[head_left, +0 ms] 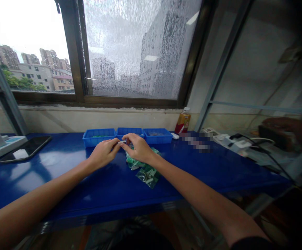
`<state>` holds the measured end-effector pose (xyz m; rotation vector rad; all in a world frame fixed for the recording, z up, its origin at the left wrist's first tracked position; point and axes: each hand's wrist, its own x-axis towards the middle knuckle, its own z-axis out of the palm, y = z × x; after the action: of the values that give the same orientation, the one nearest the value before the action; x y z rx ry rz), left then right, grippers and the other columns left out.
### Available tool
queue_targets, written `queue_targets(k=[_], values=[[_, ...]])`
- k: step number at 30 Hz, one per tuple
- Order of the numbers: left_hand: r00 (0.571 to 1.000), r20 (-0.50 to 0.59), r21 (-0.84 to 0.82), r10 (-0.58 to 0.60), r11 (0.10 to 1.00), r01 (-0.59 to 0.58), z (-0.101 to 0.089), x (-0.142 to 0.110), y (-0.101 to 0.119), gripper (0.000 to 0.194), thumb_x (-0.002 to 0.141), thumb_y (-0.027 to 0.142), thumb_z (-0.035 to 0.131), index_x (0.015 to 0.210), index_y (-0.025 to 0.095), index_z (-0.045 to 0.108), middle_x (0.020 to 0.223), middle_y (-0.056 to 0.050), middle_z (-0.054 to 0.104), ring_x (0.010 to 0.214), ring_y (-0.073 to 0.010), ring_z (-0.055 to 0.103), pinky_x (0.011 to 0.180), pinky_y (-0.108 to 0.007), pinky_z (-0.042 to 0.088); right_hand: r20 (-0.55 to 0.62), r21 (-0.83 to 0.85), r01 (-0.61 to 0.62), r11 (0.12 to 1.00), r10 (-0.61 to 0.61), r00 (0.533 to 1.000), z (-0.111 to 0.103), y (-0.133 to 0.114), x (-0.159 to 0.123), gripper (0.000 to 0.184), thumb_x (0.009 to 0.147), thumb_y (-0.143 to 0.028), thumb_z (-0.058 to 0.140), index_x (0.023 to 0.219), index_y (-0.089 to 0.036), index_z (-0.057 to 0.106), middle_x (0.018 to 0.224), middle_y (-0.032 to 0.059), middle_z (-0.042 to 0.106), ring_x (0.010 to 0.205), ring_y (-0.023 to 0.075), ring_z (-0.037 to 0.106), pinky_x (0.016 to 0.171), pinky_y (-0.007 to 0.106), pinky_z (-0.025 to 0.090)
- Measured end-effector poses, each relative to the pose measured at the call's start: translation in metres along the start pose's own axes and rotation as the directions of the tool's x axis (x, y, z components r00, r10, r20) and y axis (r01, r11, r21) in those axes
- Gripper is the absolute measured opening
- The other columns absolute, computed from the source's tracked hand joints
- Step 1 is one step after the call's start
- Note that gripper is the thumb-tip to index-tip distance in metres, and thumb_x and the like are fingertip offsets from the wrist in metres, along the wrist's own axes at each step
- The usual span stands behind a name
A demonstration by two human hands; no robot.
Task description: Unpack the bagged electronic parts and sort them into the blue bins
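Both my hands meet above the blue table, in front of the bins. My left hand pinches one end of a small, pale, narrow piece, too small to name. On its other end are the fingertips of my right hand, also closed in a pinch. Below my right hand lies a heap of clear plastic bags with small white and green pieces in them; the hand hides part of the heap. Just beyond stand a left blue bin with green pieces, a middle blue bin partly covered by my right hand, and a right blue bin.
A phone and a white power strip lie at the left. A bottle stands at the back right, near a small white object. Plugs and cables occupy the right side. Metal posts rise at both sides.
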<state>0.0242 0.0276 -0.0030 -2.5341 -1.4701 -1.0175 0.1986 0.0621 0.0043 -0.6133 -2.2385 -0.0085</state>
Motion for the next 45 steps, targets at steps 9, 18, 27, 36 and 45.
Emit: queue_targets(k=[9, 18, 27, 36, 45], values=[[1.0, 0.018, -0.051, -0.025, 0.998, 0.026, -0.0022, -0.0005, 0.0014, 0.038, 0.095, 0.034, 0.026, 0.071, 0.018, 0.05, 0.068, -0.002, 0.062, 0.066, -0.0151, 0.059, 0.064, -0.025, 0.039, 0.0, -0.027, 0.056, 0.998, -0.056, 0.998, -0.0004, 0.0005, 0.0008, 0.007, 0.082, -0.018, 0.051, 0.088, -0.017, 0.055, 0.078, 0.003, 0.056, 0.076, 0.0148, 0.052, 0.07, 0.027, 0.041], [0.998, -0.061, -0.058, -0.002, 0.998, -0.001, -0.0013, -0.0005, 0.0017, 0.027, 0.094, 0.033, 0.033, 0.088, 0.018, 0.054, 0.072, -0.001, 0.062, 0.067, -0.0154, 0.058, 0.062, -0.026, 0.04, 0.019, -0.093, 0.02, 0.996, -0.018, 1.0, 0.0004, 0.0008, 0.0003, 0.02, 0.091, -0.028, 0.042, 0.082, -0.017, 0.056, 0.076, 0.0037, 0.056, 0.075, 0.0145, 0.051, 0.069, 0.027, 0.038], [0.993, -0.113, -0.027, 0.026, 0.999, -0.029, 0.0019, -0.0015, 0.0003, 0.022, 0.092, 0.033, 0.038, 0.096, 0.018, 0.054, 0.076, -0.002, 0.064, 0.068, -0.0156, 0.06, 0.061, -0.025, 0.042, 0.03, -0.076, -0.027, 0.997, 0.029, 0.999, 0.0002, 0.0007, 0.0003, 0.022, 0.09, -0.031, 0.042, 0.079, -0.017, 0.055, 0.074, 0.0032, 0.056, 0.073, 0.0147, 0.05, 0.069, 0.027, 0.038], [0.998, -0.058, -0.009, 0.005, 1.0, -0.005, 0.0004, 0.0006, -0.0023, 0.029, 0.094, 0.031, 0.032, 0.082, 0.018, 0.056, 0.068, -0.001, 0.063, 0.065, -0.0151, 0.06, 0.061, -0.025, 0.04, 0.019, -0.035, 0.014, 0.999, -0.013, 1.0, -0.0002, -0.0002, -0.0003, 0.008, 0.085, -0.023, 0.05, 0.088, -0.018, 0.055, 0.078, 0.0026, 0.055, 0.075, 0.0145, 0.051, 0.07, 0.027, 0.039], [0.995, -0.094, -0.066, 0.029, 0.997, -0.035, 0.0017, 0.0004, -0.0009, 0.024, 0.093, 0.032, 0.037, 0.093, 0.017, 0.055, 0.081, -0.004, 0.064, 0.075, -0.016, 0.059, 0.067, -0.026, 0.043, 0.005, -0.051, 0.002, 0.999, -0.001, 1.0, 0.0013, 0.002, -0.0002, 0.02, 0.091, -0.028, 0.041, 0.084, -0.016, 0.056, 0.077, 0.0038, 0.058, 0.075, 0.0144, 0.052, 0.071, 0.027, 0.039]])
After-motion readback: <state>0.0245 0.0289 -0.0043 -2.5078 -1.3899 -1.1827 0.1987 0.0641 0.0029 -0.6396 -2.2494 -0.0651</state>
